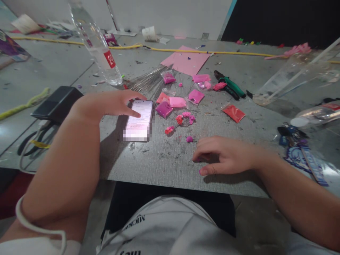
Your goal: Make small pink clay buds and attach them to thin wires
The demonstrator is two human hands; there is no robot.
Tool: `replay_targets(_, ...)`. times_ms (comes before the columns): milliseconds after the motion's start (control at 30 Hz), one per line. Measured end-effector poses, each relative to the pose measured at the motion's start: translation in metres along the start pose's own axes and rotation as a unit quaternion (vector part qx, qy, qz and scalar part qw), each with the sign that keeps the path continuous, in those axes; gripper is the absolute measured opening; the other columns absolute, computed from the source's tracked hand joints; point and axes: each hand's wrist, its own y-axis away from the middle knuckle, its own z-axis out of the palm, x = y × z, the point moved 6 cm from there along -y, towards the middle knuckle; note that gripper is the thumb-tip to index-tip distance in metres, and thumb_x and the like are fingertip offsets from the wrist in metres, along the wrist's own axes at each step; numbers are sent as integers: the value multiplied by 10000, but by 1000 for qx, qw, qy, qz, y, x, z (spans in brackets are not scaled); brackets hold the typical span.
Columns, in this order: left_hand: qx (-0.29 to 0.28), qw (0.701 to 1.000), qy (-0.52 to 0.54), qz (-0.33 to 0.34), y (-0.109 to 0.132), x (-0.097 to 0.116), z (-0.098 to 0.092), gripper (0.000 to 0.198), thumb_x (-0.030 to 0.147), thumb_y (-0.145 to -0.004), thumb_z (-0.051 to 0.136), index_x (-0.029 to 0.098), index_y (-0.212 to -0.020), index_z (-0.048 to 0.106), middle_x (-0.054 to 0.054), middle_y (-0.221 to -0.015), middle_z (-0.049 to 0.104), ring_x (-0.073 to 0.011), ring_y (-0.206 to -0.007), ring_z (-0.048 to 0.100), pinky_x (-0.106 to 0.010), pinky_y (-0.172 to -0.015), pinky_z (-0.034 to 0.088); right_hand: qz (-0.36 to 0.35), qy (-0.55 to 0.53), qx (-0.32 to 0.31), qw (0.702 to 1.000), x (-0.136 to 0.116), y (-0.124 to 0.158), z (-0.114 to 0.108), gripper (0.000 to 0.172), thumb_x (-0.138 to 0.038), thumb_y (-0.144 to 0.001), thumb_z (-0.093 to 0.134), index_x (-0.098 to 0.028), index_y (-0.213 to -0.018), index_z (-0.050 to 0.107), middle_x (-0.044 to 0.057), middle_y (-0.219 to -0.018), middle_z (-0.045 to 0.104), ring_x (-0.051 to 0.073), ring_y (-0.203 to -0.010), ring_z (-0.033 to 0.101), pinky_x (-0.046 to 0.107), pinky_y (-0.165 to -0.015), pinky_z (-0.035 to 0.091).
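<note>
A lit phone (138, 118) lies on the grey table (159, 163), its lower part pixelated. Over its upper part is my left hand (117, 102), thumb on the screen and fingers apart, holding nothing. My right hand (223, 154) rests on the table with thumb and curled fingers apart and nothing visible between them. A small magenta ball (189, 139) sits just left of its fingertips. Small red and pink clay flowers (179, 119) lie between the hands. Behind them are packets of pink clay (177, 102), a purple packet (164, 109) and a red packet (233, 112).
Thin wires (148, 80) fan out behind the phone, near a pink sheet (187, 60) and green-handled pliers (232, 86). A water bottle (99, 53) stands at the left beside a black box (58, 102). Plastic cups (281, 79) and keychains (292, 136) lie right.
</note>
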Motion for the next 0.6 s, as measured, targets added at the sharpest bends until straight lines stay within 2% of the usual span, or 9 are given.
replay_targets(100, -58, 998, -2, -15, 0, 0, 5, 851, 575, -824, 778, 320, -1603, 550, -58, -1487, 692, -224, -1046, 644, -316, -882, 500, 0, -1, 1, 1000, 0, 0, 0, 447, -587, -980, 725, -149, -1056, 769, 27, -849, 613, 169, -789, 563, 311, -758, 435)
replay_targets(400, -68, 997, -15, -45, 6, 12, -2, 718, 425, -921, 737, 376, -1603, 516, -18, -1411, 698, -181, -949, 639, -343, -921, 501, -2, 2, 1, 1000, 1, 1, 0, 444, -584, -983, 722, -151, -1067, 773, 27, -849, 618, 166, -783, 564, 304, -751, 439)
replay_targets(567, -72, 996, -19, -56, 6, 7, -2, 715, 518, -922, 720, 404, -1600, 524, -21, -1434, 704, -201, -975, 658, -347, -900, 505, 1, 4, 2, 1000, 0, 2, -1, 446, -595, -975, 727, -160, -1061, 773, 28, -854, 618, 169, -792, 566, 303, -752, 442)
replay_targets(600, -51, 998, -19, -44, 5, 6, -3, 708, 536, -904, 735, 397, -1576, 559, -17, -1410, 725, -200, -973, 662, -335, -882, 508, 3, 5, 2, 1000, 0, 2, -1, 445, -595, -976, 725, -161, -1063, 772, 28, -857, 618, 170, -796, 566, 305, -754, 442)
